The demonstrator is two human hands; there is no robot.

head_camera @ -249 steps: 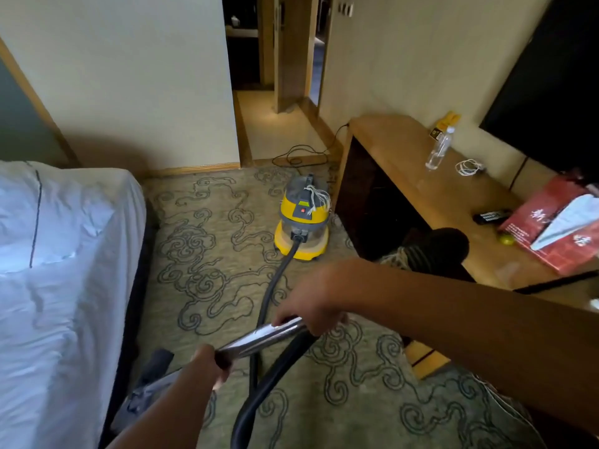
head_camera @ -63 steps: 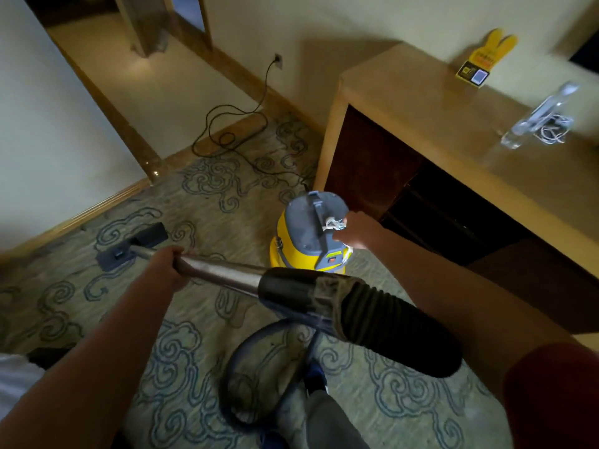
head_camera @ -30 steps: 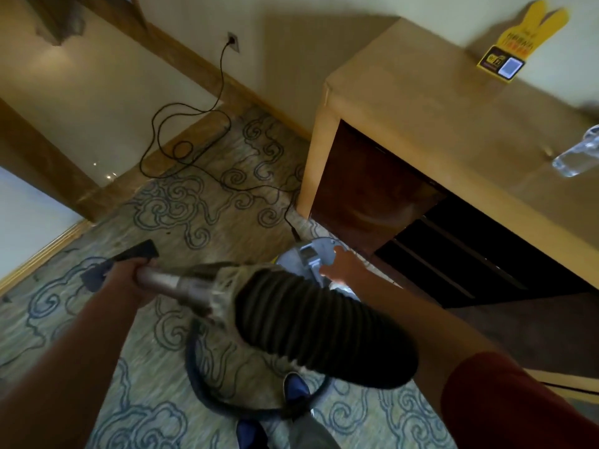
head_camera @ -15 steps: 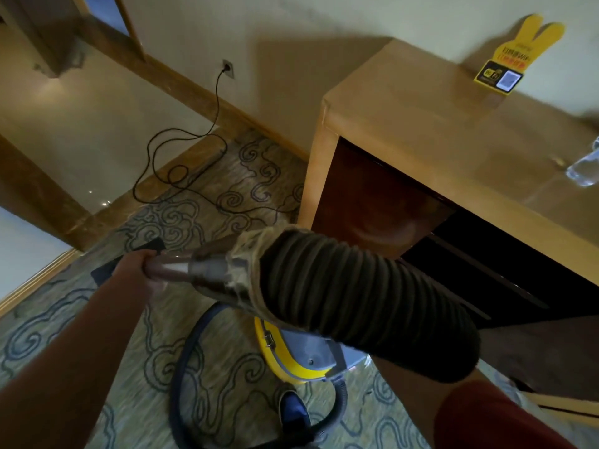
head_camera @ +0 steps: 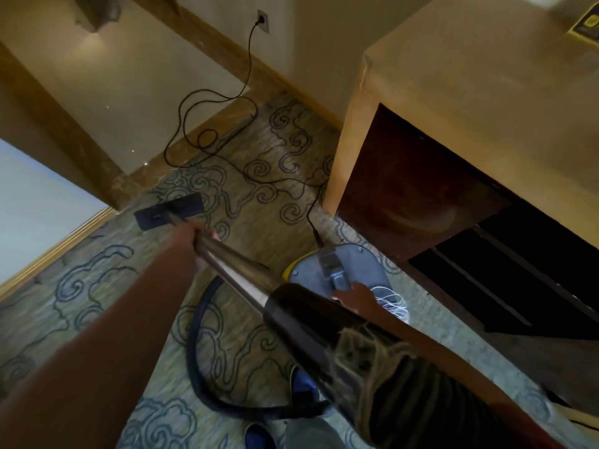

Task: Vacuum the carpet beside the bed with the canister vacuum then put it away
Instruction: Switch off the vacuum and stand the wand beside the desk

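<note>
The canister vacuum (head_camera: pixel 363 267), grey lid over a yellow body, stands on the patterned carpet (head_camera: pixel 90 286) by the desk corner. My right hand (head_camera: pixel 358 298) grips the near end of its top handle, with the wrist hidden behind the wand. The shiny metal wand (head_camera: pixel 233 270) runs away from me to the flat black floor nozzle (head_camera: pixel 169 210), which rests on the carpet. My left hand (head_camera: pixel 194 233) grips this wand near the nozzle end. A ribbed hose cuff (head_camera: pixel 408 400) looms close to the camera, and the black hose (head_camera: pixel 197 354) loops on the floor.
A wooden desk (head_camera: pixel 470 79) with dark shelves fills the right side. The black power cord (head_camera: pixel 207 137) trails from a wall socket (head_camera: pixel 263 20) across the threshold to the canister. A tiled hallway floor (head_camera: pixel 123 85) lies beyond. My blue shoes (head_camera: pixel 259 437) show at the bottom.
The canister has come forward from under the hose to sit beside the desk corner, my right hand on its handle. The wand has dropped lower and the nozzle is in view again.
</note>
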